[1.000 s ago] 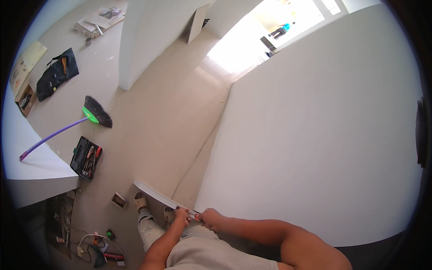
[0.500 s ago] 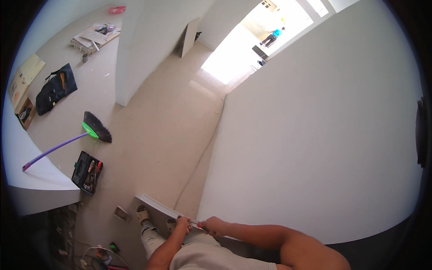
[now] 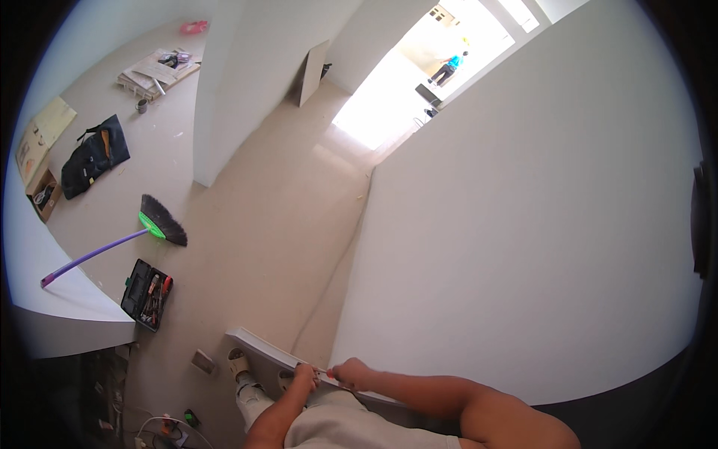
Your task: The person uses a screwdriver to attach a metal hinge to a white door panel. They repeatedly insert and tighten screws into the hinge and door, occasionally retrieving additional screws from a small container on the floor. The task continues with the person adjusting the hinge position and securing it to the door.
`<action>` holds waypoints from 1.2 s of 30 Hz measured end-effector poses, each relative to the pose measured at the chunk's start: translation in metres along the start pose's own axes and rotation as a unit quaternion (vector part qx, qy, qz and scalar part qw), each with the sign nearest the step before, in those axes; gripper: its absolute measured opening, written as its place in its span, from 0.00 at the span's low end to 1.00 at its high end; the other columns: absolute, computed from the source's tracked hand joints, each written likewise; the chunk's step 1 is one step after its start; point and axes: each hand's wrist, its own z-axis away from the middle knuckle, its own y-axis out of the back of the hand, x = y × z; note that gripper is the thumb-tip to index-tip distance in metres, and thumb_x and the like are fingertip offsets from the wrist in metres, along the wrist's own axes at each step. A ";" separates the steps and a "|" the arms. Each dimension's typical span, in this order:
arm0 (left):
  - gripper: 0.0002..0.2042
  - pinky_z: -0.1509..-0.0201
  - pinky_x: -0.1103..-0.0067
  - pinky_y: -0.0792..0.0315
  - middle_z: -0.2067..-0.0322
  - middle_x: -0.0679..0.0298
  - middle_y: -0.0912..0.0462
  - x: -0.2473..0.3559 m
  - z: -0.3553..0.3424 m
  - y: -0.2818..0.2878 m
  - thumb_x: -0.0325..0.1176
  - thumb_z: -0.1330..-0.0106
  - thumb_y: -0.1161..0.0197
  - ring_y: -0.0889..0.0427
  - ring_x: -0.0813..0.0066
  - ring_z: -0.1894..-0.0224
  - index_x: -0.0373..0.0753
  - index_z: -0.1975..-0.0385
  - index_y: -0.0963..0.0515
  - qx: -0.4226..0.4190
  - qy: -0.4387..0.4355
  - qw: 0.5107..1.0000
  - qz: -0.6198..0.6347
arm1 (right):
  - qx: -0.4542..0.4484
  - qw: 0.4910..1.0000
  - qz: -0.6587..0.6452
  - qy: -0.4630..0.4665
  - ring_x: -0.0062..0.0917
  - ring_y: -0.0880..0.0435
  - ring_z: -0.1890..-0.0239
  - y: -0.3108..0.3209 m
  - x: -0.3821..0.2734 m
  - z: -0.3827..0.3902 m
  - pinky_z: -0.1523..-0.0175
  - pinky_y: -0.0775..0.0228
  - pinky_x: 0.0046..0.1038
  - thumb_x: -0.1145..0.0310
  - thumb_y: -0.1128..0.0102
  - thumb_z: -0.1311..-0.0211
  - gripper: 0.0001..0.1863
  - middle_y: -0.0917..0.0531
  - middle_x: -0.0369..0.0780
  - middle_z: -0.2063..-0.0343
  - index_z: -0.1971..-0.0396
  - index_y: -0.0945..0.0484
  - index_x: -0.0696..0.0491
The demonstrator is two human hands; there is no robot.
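My right hand (image 3: 353,373) is wrapped round the red handle of what looks like a screwdriver (image 3: 330,373), which points left. Just left of it, my left hand (image 3: 304,376) is closed by the tool's front end, its fingers pinched on something too small to make out. Both hands are at the edge of a long white door-like panel (image 3: 262,346), which runs slantwise in front of my body. What the tool's tip touches is hidden by my fingers.
A large white wall (image 3: 508,224) rises close on the right. On the floor to the left lie an open toolbox (image 3: 148,295), a broom (image 3: 161,222), a small wooden block (image 3: 203,362), a dark bag (image 3: 96,157) and cables (image 3: 168,419). A person (image 3: 449,67) stands far off in the bright opening.
The view has shifted slightly, so the floor things sit a little lower. Both hands stay at the panel's edge, the right still holding the red-handled screwdriver.
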 end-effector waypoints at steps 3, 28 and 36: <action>0.10 0.88 0.78 0.51 0.89 0.71 0.42 0.003 -0.005 -0.006 0.33 0.34 0.55 0.48 0.79 0.91 0.41 0.78 0.31 0.029 -0.017 0.999 -0.015 | -0.107 0.979 -0.148 -0.093 0.21 0.29 0.83 0.014 -0.008 0.007 0.79 0.31 0.26 0.59 0.49 0.34 0.13 0.23 0.40 0.75 0.63 0.26 0.55; 0.08 0.88 0.81 0.51 0.87 0.71 0.41 0.010 0.001 -0.001 0.30 0.35 0.53 0.47 0.80 0.91 0.40 0.76 0.30 0.035 -0.065 0.995 -0.073 | 0.120 0.853 0.407 0.304 0.42 0.16 0.67 -0.018 0.018 0.027 0.66 0.24 0.40 0.58 0.46 0.36 0.16 0.21 0.52 0.74 0.60 0.27 0.55; 0.08 0.86 0.79 0.48 0.87 0.69 0.40 0.011 -0.068 0.009 0.30 0.35 0.54 0.45 0.79 0.89 0.38 0.73 0.28 0.010 -0.074 0.996 -0.052 | -0.055 0.991 -0.122 -0.003 0.40 0.16 0.61 -0.021 0.013 -0.002 0.62 0.25 0.42 0.59 0.45 0.39 0.15 0.21 0.52 0.72 0.62 0.26 0.56</action>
